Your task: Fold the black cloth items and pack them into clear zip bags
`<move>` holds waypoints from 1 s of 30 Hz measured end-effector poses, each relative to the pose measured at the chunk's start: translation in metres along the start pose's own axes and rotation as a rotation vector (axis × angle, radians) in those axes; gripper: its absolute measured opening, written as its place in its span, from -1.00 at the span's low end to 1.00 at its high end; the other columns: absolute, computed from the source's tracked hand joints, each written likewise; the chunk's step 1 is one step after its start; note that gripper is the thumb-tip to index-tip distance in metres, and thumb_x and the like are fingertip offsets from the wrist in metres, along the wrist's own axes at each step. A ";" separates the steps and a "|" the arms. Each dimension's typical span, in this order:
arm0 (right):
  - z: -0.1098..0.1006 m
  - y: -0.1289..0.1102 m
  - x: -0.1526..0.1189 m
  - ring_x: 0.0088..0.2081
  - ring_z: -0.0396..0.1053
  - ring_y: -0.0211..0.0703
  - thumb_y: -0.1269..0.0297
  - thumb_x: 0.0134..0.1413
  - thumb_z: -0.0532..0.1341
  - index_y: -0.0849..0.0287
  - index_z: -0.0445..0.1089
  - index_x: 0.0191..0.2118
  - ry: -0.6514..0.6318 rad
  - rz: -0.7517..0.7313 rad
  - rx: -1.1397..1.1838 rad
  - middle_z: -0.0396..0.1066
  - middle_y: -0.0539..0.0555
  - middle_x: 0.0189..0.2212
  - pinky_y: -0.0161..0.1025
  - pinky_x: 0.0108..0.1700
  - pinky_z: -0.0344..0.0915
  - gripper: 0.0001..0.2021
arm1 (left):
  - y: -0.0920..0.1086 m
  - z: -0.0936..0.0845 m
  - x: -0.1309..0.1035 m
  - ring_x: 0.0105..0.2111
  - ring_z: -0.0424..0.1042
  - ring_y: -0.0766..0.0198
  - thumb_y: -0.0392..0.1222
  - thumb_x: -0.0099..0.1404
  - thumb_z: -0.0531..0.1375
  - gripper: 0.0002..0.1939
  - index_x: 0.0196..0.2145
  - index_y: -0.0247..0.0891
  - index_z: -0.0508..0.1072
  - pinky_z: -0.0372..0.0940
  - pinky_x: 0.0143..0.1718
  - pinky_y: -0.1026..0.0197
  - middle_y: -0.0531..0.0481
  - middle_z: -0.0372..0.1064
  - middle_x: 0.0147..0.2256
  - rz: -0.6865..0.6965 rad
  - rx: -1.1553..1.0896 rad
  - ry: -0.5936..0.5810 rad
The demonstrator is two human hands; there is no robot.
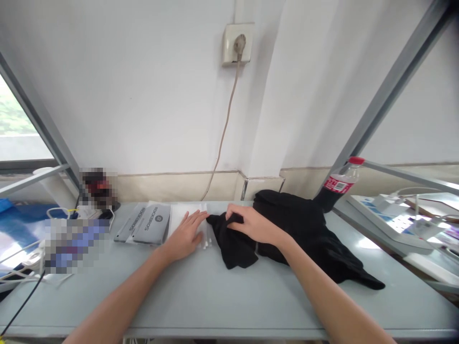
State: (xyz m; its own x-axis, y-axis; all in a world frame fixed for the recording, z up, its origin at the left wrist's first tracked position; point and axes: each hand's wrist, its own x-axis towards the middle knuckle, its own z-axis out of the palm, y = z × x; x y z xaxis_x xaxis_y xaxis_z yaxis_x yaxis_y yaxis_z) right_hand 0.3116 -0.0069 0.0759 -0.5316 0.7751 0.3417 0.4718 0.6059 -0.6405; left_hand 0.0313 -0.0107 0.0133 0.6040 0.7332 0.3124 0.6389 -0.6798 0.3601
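A black garment (308,234) lies crumpled on the grey table (215,296), spreading to the right. My right hand (251,223) grips a fold of it at its left end. My left hand (186,235) rests flat, fingers spread, on a clear plastic bag (182,212) that lies just left of the garment. Small white bits lie at the bag's right edge.
Two grey packages (150,223) with printed lettering lie left of the bag. A dark drink bottle with a red cap (339,184) stands behind the garment. White cables and a blurred item are at the left. A power strip and papers sit at the right. A wall socket (236,44) is above.
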 end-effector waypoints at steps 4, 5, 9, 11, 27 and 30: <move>-0.004 0.005 0.006 -0.20 0.47 -0.01 0.03 0.42 0.05 0.10 0.37 -0.15 0.344 0.223 0.145 0.51 0.09 -0.25 -0.17 -0.17 0.33 -0.72 | 0.015 -0.007 0.002 0.45 0.06 0.04 -0.09 0.54 0.09 -0.49 0.38 -0.05 0.21 -0.06 0.49 -0.20 -0.09 0.19 0.40 0.039 -0.162 0.028; -0.003 0.012 0.008 -0.18 0.49 0.04 0.04 0.44 0.03 0.11 0.37 -0.11 0.363 0.327 0.040 0.52 0.14 -0.23 -0.15 -0.15 0.33 -0.71 | 0.017 -0.006 0.003 0.44 0.09 0.04 -0.08 0.55 0.07 -0.58 0.30 -0.05 0.33 -0.02 0.48 -0.20 -0.08 0.26 0.36 0.036 -0.173 0.026; 0.002 0.046 0.006 -0.09 0.52 0.33 0.23 0.37 0.12 0.25 0.38 -0.08 0.129 0.687 -0.430 0.53 0.42 -0.18 0.00 -0.08 0.30 -0.80 | 0.011 0.004 0.003 0.36 0.23 0.00 -0.10 0.57 0.03 -0.73 -0.08 -0.11 0.53 -0.05 0.46 -0.28 -0.05 0.45 0.17 0.019 -0.089 0.032; 0.003 0.058 0.003 -0.06 0.51 0.38 0.29 0.33 0.15 0.30 0.36 -0.04 0.083 0.716 -0.438 0.52 0.49 -0.14 0.03 -0.06 0.30 -0.79 | 0.008 0.008 0.003 0.23 0.36 0.03 -0.11 0.58 0.02 -0.73 -0.09 -0.14 0.51 -0.01 0.44 -0.27 -0.08 0.49 0.09 0.008 -0.080 0.070; -0.017 0.055 0.000 -0.11 0.54 0.02 -0.04 0.30 0.21 -0.01 0.18 0.24 0.257 0.389 0.451 0.53 0.16 -0.01 -0.04 -0.04 0.47 -0.51 | 0.023 0.001 0.001 0.20 0.36 0.03 0.00 0.56 0.09 -0.71 -0.14 -0.14 0.56 -0.09 0.45 -0.25 -0.12 0.40 0.11 0.049 -0.060 -0.015; -0.023 0.060 -0.004 -0.16 0.51 0.06 -0.07 0.22 0.30 0.16 0.38 0.08 0.085 0.614 0.201 0.55 0.22 -0.12 -0.04 -0.08 0.45 -0.52 | 0.022 0.004 0.001 0.17 0.36 0.01 -0.03 0.55 0.08 -0.71 -0.21 -0.16 0.54 0.10 0.37 -0.22 -0.14 0.37 0.14 0.015 -0.063 0.018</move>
State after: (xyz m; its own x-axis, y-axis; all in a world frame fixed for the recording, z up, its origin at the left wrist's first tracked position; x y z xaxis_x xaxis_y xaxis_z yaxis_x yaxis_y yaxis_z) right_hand 0.3583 0.0308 0.0517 -0.1454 0.9862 -0.0797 0.5272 0.0091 -0.8497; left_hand 0.0476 -0.0249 0.0181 0.6043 0.7236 0.3336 0.5985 -0.6886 0.4094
